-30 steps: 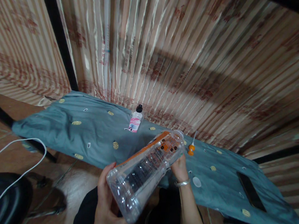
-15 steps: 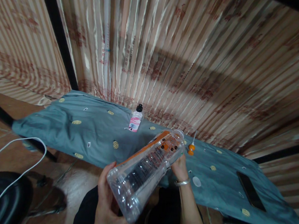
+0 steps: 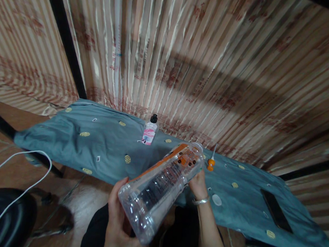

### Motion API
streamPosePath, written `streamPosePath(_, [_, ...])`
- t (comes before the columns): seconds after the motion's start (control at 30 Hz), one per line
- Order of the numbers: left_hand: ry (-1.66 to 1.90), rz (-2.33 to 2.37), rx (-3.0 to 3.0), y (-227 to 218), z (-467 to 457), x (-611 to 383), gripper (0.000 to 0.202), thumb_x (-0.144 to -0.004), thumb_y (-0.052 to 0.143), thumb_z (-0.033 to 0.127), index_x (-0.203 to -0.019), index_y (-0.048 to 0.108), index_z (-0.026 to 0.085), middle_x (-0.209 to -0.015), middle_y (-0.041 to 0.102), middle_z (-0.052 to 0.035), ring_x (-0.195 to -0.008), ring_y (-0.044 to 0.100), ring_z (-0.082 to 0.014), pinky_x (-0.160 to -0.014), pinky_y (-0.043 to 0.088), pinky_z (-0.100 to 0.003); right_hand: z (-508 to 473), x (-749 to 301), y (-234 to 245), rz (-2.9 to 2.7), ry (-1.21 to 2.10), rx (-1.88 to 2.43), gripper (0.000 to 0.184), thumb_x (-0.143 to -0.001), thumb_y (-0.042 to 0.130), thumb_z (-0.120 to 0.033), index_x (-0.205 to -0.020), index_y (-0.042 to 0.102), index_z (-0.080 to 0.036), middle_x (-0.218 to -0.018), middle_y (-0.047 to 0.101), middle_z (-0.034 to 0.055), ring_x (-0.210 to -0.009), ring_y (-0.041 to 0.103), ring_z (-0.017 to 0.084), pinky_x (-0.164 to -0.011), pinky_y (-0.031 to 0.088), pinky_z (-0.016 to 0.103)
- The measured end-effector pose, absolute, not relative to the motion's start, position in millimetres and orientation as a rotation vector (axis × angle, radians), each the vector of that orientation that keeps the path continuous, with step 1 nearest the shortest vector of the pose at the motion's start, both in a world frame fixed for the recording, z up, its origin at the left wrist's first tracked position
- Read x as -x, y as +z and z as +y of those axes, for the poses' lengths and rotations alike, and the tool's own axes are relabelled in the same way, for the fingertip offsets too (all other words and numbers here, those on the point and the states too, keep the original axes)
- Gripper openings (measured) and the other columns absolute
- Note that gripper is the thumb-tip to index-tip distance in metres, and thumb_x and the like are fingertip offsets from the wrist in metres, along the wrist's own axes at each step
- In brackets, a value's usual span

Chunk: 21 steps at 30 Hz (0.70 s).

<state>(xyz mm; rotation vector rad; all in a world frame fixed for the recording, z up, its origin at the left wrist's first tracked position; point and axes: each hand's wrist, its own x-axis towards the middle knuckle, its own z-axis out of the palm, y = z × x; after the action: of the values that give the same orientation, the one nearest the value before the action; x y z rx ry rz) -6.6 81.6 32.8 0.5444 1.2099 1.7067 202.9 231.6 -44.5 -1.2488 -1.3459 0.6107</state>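
A large clear plastic bottle [image 3: 158, 192] with an orange label is tilted in front of me, its base toward me and its neck pointing away to the right. My left hand [image 3: 123, 220] grips it near the base, the thumb along its left edge. At the neck end, my right hand [image 3: 198, 183] holds the far side; its fingers are mostly hidden behind the plastic. Just right of the neck lies an orange cap with a thin white tube [image 3: 211, 164]. A white disc [image 3: 217, 199] rests beside my right wrist, which wears a silver bangle.
Teal patterned cloth [image 3: 107, 145] covers the surface. On it stand a small clear bottle with a pink label and black cap [image 3: 149, 131] and, to the right, a dark phone [image 3: 276, 210]. A black stool [image 3: 1, 216] and white cable [image 3: 19, 152] are at left. A striped curtain [image 3: 170, 62] hangs behind.
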Motion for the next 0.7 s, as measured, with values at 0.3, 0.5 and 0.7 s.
streamPosePath(0.3, [1.698, 1.251, -0.531, 40.1, 81.2, 4.3, 0.087, -0.067, 0.09, 0.064, -0.138, 0.049, 0.032, -0.129, 0.066, -0.007, -0.119, 0.069, -0.0323, -0.104, 0.056, -0.046, 232.1, -205.3, -49.5, -1.372, 0.576, 1.272, 0.075, -0.072, 0.086, -0.044, -0.139, 0.062, -0.02, -0.127, 0.076, 0.0134, -0.115, 0.074, 0.036, -0.107, 0.057, 0.057])
streamPosePath(0.5, [1.703, 1.254, -0.564, 35.8, 81.5, 6.1, 0.093, -0.062, 0.093, 0.063, -0.138, 0.05, 0.032, -0.132, 0.065, -0.009, -0.124, 0.068, -0.037, -0.104, 0.057, -0.051, 231.3, -203.5, -46.6, -1.36, 0.598, 1.243, 0.074, -0.072, 0.088, -0.042, -0.138, 0.063, -0.022, -0.125, 0.078, 0.0123, -0.114, 0.074, 0.035, -0.107, 0.058, 0.055])
streamPosePath(0.7, [1.708, 1.233, -0.583, 32.2, 80.5, 8.0, 0.104, -0.053, 0.101, 0.053, -0.14, 0.048, 0.032, -0.129, 0.066, -0.0063, -0.121, 0.07, -0.0335, -0.103, 0.057, -0.045, 230.6, -201.9, -43.0, -1.344, 0.589, 1.262, 0.067, -0.076, 0.083, -0.047, -0.134, 0.065, -0.018, -0.125, 0.077, 0.0143, -0.112, 0.073, 0.034, -0.111, 0.054, 0.057])
